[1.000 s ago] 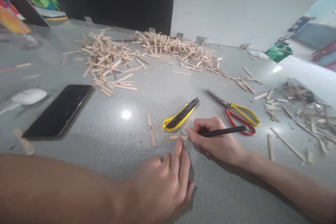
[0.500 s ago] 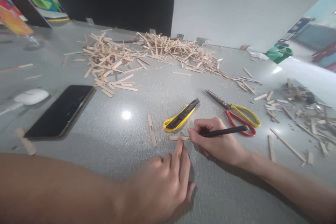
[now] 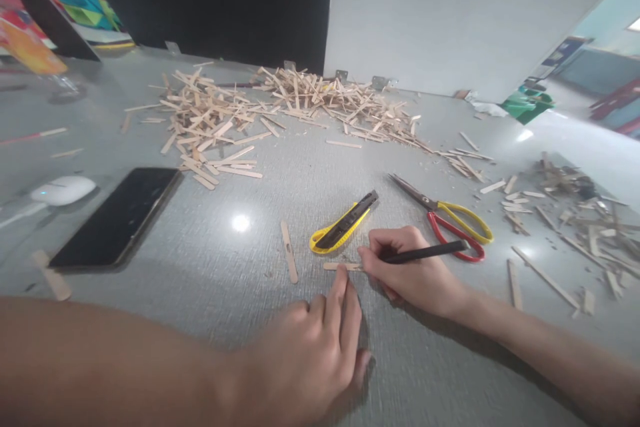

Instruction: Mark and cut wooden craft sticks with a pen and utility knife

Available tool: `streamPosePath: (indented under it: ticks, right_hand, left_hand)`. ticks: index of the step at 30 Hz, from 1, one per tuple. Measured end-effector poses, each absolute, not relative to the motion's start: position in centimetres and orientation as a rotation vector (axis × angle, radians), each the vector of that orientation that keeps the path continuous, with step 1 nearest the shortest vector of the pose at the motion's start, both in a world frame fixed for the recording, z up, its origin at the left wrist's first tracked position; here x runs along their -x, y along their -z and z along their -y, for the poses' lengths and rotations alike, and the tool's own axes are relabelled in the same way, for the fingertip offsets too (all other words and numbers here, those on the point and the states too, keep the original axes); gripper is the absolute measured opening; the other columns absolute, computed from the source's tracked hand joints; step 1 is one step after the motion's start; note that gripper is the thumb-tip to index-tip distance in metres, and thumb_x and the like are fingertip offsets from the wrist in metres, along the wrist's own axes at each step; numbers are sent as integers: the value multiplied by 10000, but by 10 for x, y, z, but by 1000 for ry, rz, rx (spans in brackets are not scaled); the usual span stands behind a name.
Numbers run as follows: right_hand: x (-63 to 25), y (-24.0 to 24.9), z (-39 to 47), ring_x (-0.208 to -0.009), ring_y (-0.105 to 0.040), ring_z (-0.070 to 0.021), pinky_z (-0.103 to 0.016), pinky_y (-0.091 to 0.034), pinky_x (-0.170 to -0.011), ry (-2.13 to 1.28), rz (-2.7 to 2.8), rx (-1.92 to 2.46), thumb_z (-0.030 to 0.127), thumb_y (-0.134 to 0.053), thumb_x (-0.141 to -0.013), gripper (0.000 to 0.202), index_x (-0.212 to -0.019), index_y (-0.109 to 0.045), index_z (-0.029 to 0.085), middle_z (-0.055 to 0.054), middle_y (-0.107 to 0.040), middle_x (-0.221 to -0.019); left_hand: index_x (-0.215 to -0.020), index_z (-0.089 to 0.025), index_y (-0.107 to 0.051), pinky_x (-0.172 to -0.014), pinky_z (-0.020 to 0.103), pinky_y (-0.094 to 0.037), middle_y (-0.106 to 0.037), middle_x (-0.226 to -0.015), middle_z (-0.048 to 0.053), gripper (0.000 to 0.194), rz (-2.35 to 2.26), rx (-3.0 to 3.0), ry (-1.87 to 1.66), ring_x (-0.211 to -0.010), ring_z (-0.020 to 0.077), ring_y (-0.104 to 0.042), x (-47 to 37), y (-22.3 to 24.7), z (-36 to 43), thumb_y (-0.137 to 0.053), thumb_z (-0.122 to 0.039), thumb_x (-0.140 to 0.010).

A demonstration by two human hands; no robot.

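Note:
My right hand (image 3: 407, 267) pinches a slim black pen-shaped tool (image 3: 430, 251), its tip hidden behind the fingers. Beneath that tip lies a flat wooden craft stick (image 3: 330, 267), its right end covered by my right hand. My left hand (image 3: 320, 340) rests on the table with fingers stretched, the index fingertip pressing on this stick. Left of it is another craft stick (image 3: 289, 253) with a small slot near its middle. A yellow and black box cutter (image 3: 344, 223) lies just beyond the pressed stick. Scissors (image 3: 440, 210) with one red and one yellow handle lie beyond my right hand.
Craft sticks are heaped in a pile (image 3: 210, 110) and another pile (image 3: 330, 97) at the back. Cut wood scraps (image 3: 595, 233) lie at right. A smartphone (image 3: 117, 217), a white computer mouse (image 3: 64, 190) and an orange-labelled bottle (image 3: 35, 47) stand at left.
The view has shifted slightly. Both hands keep nearly the same pose on the stick, and the black tool is still in my right hand.

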State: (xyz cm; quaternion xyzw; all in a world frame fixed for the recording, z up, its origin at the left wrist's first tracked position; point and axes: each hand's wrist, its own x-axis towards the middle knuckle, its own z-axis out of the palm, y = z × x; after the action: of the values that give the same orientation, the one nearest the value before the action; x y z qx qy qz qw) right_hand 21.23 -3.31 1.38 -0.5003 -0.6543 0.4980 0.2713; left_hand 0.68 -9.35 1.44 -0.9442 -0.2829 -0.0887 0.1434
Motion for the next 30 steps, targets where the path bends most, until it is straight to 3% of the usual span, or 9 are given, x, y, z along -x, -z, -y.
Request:
streamPosePath:
  ticks: [7,10,14,21,25,30]
  right_hand:
    - [-213,-13,27,-294,-419,-59,-164,-319,-308,-1466,1642,1284,329,-653,-921,389,-589,-478,227,68,-511,-426]
    - [-216,-10,24,-288,-402,-54,-164,-290,-303,-1484,1567,1246,391,-672,-924,402,-610,-484,225,58,-538,-437]
    - [-216,-6,21,-284,-399,-60,-167,-260,-291,-1482,1511,1240,471,-713,-910,443,-630,-466,231,45,-565,-448]
    - [-214,-6,22,-294,-404,-48,-152,-253,-294,-1477,1486,1209,512,-759,-884,472,-638,-489,213,45,-571,-463]
    - [-215,-4,19,-312,-403,-44,-145,-254,-284,-1500,1386,1257,570,-758,-867,492,-651,-513,203,31,-595,-505]
    - [-218,0,13,-328,-385,-41,-145,-256,-288,-1500,1329,1270,675,-691,-873,529,-698,-518,207,29,-604,-544]
  left_hand:
    - [-1205,11,-730,-466,302,-563,-743,-1199,304,471,802,2681,271,-617,238,-747,-4,-7,96,-456,-316,-1003]
    - [-1215,-38,-721,-458,286,-544,-793,-1145,212,346,789,2596,275,-597,205,-733,0,-3,101,-529,-159,-953]
    - [-1268,-65,-702,-521,275,-583,-819,-1029,109,381,817,2543,331,-729,204,-760,4,-10,97,-550,-81,-918]
    - [-924,-119,-776,-440,299,-560,-735,-822,69,309,975,2546,199,-635,236,-715,1,-18,76,-606,28,-713]
    - [-972,-116,-745,-413,293,-507,-723,-866,87,300,982,2667,53,-581,229,-691,-1,-18,69,-609,28,-747]
    - [-1034,-110,-709,-466,274,-503,-728,-946,96,125,1037,3017,62,-617,191,-691,12,-7,93,-657,-87,-924]
